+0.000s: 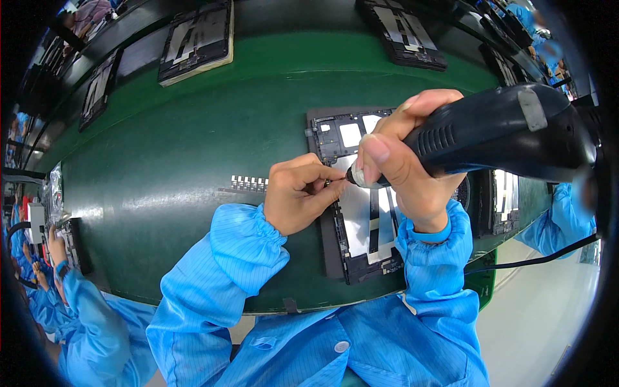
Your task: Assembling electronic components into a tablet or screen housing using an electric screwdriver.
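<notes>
A black electric screwdriver [496, 138] is in the grip of my right hand [419, 164], tilted so its tip points down to the left. My left hand [290, 197] has thumb and forefinger pinched at that tip; whatever is between them is too small or hidden to make out. Beneath both hands lies an opened tablet-like device [353, 222] with a black frame and silver panels, on a dark pad [331, 248]. Part of it is covered by my right hand. Left of my left hand, a strip of small black-and-white pieces [242, 183] lies on the green table [161, 193].
Similar opened devices lie along the back, one at the left [196, 42] and one at the right [406, 35]. Another device [505, 200] is at the right. A black cable [535, 263] runs past the table's right edge. Blue-sleeved co-workers [97, 329] sit on either side.
</notes>
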Demonstrator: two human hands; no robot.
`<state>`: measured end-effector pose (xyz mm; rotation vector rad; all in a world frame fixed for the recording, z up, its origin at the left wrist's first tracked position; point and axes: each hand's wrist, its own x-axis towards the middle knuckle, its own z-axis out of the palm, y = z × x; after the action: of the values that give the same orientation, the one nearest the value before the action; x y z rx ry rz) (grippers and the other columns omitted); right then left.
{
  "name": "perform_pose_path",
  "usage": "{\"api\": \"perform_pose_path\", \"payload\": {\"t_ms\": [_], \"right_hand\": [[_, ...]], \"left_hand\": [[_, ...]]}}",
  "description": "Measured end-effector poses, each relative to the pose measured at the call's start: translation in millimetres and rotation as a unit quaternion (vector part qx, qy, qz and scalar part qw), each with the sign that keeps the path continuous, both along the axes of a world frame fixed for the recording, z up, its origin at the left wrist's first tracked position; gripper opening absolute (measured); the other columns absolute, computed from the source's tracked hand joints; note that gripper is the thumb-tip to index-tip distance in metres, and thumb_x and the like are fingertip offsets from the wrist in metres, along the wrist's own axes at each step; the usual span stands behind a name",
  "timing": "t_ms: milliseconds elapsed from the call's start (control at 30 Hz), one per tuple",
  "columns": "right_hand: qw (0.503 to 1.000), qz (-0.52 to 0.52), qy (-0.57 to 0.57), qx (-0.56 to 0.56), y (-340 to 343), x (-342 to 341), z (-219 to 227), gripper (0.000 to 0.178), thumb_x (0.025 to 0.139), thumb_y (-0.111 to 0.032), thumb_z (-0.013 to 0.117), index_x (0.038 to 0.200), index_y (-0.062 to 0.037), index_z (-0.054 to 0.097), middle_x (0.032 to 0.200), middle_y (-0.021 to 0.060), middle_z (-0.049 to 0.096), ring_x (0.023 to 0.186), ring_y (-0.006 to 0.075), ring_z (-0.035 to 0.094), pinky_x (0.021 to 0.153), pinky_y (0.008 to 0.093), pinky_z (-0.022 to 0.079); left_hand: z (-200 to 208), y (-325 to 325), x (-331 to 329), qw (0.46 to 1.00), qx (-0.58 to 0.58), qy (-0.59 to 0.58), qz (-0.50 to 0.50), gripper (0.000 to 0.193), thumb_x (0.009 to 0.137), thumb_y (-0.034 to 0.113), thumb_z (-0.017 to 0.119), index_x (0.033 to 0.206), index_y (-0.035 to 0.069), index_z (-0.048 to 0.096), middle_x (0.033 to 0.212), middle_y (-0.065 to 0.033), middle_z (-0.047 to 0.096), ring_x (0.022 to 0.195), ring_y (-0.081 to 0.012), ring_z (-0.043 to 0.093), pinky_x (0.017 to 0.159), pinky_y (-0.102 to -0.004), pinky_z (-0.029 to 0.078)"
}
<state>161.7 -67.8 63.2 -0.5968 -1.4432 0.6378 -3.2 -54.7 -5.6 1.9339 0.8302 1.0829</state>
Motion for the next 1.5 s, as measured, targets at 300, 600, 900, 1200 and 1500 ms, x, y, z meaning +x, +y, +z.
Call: {"api": "perform_pose_path", "payload": {"t_ms": [300,600,900,1200,1500], "right_hand": [[1.0,-0.017,-0.001,0.004,-1.0,1.0,-2.0,0.043,0.076,0.004,0.067,0.106,-0.0036,0.038,0.061,0.0088,0.055,0.048,0.0159,0.055,0.048,0.0282,0.048],[0.995,0.01,0.075,-0.059,8.0,-7.6,-7.8,0.032,0.071,0.006,0.072,0.096,0.0052,0.053,0.059,0.0058,0.06,0.049,0.0077,0.055,0.043,0.0195,0.042],[0.993,0.023,0.078,-0.083,5.6,1.9,-6.5,0.031,0.07,0.008,0.071,0.095,0.0051,0.052,0.058,0.0067,0.06,0.048,0.009,0.056,0.043,0.0205,0.043],[0.996,0.029,-0.082,-0.027,-4.8,9.1,-3.4,0.042,0.073,0.011,0.067,0.102,-0.0035,0.041,0.062,0.0089,0.056,0.051,0.0137,0.055,0.048,0.026,0.047],[0.996,-0.008,-0.086,-0.021,1.6,0.0,-6.9,0.041,0.073,0.011,0.067,0.103,-0.003,0.042,0.062,0.0076,0.055,0.051,0.013,0.056,0.048,0.0251,0.047]], "left_hand": [[11.5,-23.2,-12.3,0.993,0.044,0.105,-0.005,0.021,0.066,0.015,0.078,0.079,0.003,0.066,0.061,-0.0043,0.05,0.054,-0.0152,0.051,0.048,-0.03,0.041],[-2.2,-75.9,7.1,0.938,0.228,0.167,-0.201,0.044,0.07,0.039,0.073,0.089,0.001,0.064,0.114,-0.0149,0.059,0.116,-0.0323,0.051,0.101,-0.052,0.033],[1.9,-78.7,19.3,0.938,0.227,0.161,-0.205,0.042,0.07,0.037,0.072,0.089,0.0,0.065,0.112,-0.0154,0.061,0.115,-0.0313,0.052,0.101,-0.0517,0.034],[2.4,-89.2,27.5,0.941,0.232,0.143,-0.202,0.042,0.072,0.036,0.071,0.09,-0.001,0.065,0.109,-0.0168,0.062,0.113,-0.0309,0.053,0.101,-0.0504,0.034],[-11.7,-107.7,40.9,0.92,0.273,0.166,-0.228,0.034,0.075,0.021,0.061,0.1,-0.002,0.063,0.114,-0.0181,0.059,0.116,-0.0284,0.051,0.104,-0.0508,0.03]]}}
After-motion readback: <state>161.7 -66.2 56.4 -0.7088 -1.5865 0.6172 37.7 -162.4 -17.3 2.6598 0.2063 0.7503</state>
